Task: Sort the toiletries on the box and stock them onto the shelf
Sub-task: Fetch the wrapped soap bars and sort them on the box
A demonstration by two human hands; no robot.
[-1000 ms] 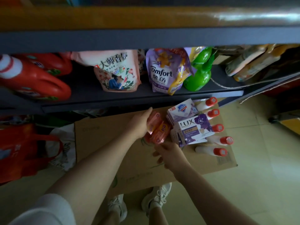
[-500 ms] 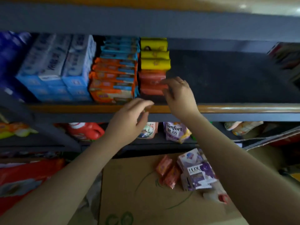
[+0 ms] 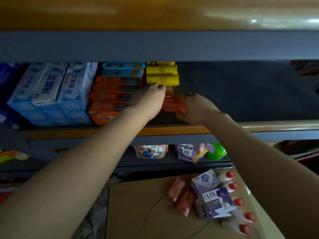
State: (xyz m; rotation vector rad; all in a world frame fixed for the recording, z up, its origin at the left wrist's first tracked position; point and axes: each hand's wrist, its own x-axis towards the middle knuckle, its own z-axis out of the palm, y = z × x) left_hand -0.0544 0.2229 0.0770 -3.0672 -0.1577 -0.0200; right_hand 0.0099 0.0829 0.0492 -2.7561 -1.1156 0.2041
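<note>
While both arms reach up into the shelf [image 3: 241,128], the left hand [image 3: 148,99] rests with its fingers curled against the underside of the yellow soap packs [image 3: 162,80], and whether they pinch anything cannot be told. Just beside it, the right hand [image 3: 195,107] has its fingers bent round the orange-red soap packs [image 3: 172,104] that lie on the dark shelf board, directly under the yellow stack and touching it. Left of this pile stand stacked orange and blue soap bars [image 3: 112,97], and further left a block of blue tissue packs [image 3: 50,94]. On the lower shelf sit a floral pouch [image 3: 150,151], a purple Comfort pouch [image 3: 191,152] and a green bottle [image 3: 215,151]. Below, the cardboard box [image 3: 138,213] on the floor carries the rest of the toiletries: two orange sachets [image 3: 181,197] lying loose, a purple Lux soap box [image 3: 217,202] with a pale Safeguard box [image 3: 205,181] just behind it, and a row of white bottles with red caps [image 3: 240,202] along the right edge, partly hidden by the right forearm.
</note>
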